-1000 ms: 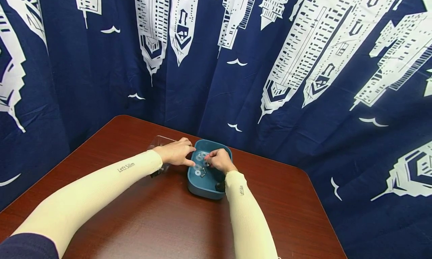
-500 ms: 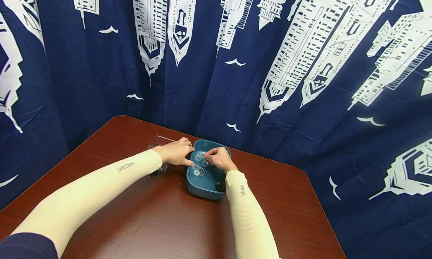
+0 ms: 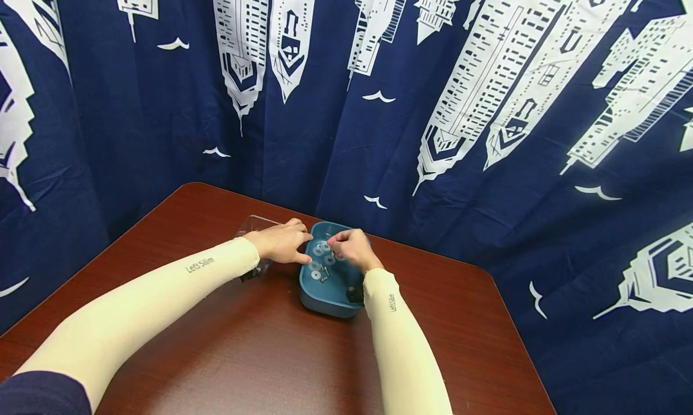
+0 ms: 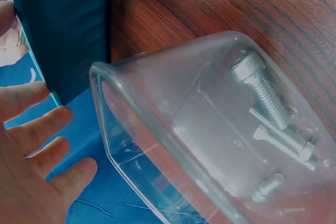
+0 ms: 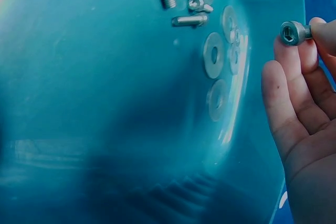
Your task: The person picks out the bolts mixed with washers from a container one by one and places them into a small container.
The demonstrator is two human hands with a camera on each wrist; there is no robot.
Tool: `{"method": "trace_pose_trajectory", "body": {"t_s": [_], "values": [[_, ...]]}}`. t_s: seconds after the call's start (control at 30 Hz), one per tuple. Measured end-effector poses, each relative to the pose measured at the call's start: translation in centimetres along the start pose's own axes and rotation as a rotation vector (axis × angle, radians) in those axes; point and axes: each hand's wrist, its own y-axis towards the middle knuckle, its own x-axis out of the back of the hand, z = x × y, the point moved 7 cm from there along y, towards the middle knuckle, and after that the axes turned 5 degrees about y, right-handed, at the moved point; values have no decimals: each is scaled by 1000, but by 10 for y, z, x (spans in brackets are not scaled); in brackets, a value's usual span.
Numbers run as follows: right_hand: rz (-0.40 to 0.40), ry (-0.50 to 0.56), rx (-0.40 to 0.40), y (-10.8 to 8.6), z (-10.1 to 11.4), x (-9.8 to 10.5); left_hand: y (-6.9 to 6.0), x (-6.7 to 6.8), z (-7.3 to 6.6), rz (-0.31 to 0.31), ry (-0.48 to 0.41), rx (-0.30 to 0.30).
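My right hand (image 3: 354,251) is over the blue bin (image 3: 327,307) and pinches a socket-head bolt (image 5: 294,33) between thumb and fingers, its hex socket showing in the right wrist view. Several flat washers (image 5: 212,72) lie in the bin, along with loose bolts (image 5: 190,21). At the bin's left side is my left hand (image 3: 280,242), fingers spread and holding nothing; its fingertips are at the rim, though whether they all touch it I cannot tell. Beside that hand, a clear plastic box (image 4: 210,124) contains several bolts (image 4: 270,95) of different sizes.
Both containers stand near the far edge of a brown wooden table (image 3: 243,349). A dark blue curtain (image 3: 319,144) with white building prints hangs right behind the table. The clear box is mostly hidden by the left hand in the head view.
My right hand has risen slightly and moved a little away from me, uncovering more of the washers below it. The left hand has stayed almost still.
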Motion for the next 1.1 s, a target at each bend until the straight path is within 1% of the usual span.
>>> {"method": "trace_pose_trajectory", "body": {"t_s": [0.2, 0.33, 0.43, 0.67, 0.93, 1.1], "values": [[1, 3, 28, 2, 10, -1, -2, 2, 2, -17, 1, -3], [16, 17, 42, 5, 15, -4, -6, 7, 2, -29, 0, -6], [37, 26, 53, 6, 19, -6, -8, 10, 4, -38, -3, 3], [47, 27, 77, 9, 27, -10, -14, 15, 13, -74, 4, 5], [72, 41, 98, 12, 40, -17, -26, 21, 30, -66, -19, 50], [87, 61, 113, 14, 47, -22, -33, 26, 35, -95, -14, 36]]}}
